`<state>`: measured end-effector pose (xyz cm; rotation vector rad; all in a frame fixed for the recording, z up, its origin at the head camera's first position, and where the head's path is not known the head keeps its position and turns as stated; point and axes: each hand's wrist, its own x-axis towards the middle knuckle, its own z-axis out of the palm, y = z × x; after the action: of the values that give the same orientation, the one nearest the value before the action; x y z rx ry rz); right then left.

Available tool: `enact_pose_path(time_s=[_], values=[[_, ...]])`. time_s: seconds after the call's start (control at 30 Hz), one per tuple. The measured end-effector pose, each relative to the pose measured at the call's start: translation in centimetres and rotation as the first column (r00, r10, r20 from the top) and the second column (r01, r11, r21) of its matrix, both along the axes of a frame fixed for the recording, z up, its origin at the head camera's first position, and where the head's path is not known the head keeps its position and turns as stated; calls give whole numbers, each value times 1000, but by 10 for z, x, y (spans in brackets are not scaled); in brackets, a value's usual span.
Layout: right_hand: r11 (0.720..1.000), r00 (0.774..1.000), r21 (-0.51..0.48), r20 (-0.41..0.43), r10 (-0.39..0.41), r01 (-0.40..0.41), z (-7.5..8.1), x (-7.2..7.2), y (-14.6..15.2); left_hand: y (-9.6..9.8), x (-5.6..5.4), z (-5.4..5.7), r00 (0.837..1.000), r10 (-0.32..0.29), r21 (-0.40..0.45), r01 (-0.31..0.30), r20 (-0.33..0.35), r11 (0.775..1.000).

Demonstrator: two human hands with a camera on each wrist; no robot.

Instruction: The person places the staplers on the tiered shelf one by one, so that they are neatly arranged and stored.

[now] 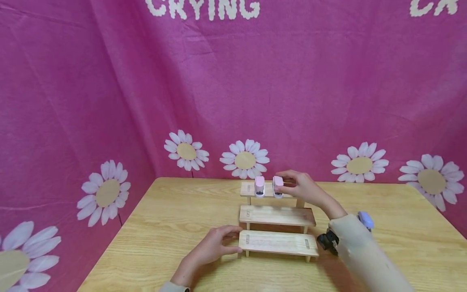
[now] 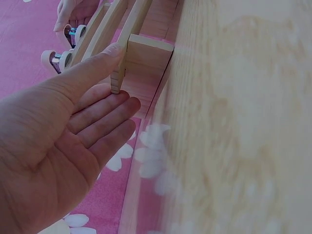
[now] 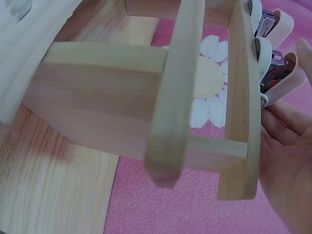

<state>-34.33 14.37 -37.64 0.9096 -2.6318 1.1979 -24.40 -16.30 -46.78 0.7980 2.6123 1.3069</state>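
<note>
A three-tier wooden stand (image 1: 277,215) stands on the table. Two small pink-and-white staplers sit side by side on its top tier: the left stapler (image 1: 259,185) is untouched, while the right stapler (image 1: 278,187) is held between the thumb and fingers of my right hand (image 1: 305,187). In the right wrist view, the nearer stapler (image 3: 280,78) rests against the tier, with that hand beside it. My left hand (image 1: 213,245) holds the left end of the bottom tier. Its thumb lies on the tier's edge in the left wrist view, the fingers extended at the end.
The wooden table (image 1: 175,211) reaches back to a pink cloth backdrop (image 1: 292,101) printed with daisies. A black device (image 1: 329,242) is at my right wrist. A lavender rounded object (image 1: 366,220) shows beside the right sleeve, partly hidden.
</note>
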Motion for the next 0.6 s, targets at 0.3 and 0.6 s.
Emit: enact_pose_path(time_s=[0.3,0.6], values=[[996,998,-82,52,24,-20,3,4,8,0,0,1,1000,4,-19,-4,4,1000],[999,999,-16,17,-50,50,10,27,45,0,0,3,1000,11,-39,-11,7,999]])
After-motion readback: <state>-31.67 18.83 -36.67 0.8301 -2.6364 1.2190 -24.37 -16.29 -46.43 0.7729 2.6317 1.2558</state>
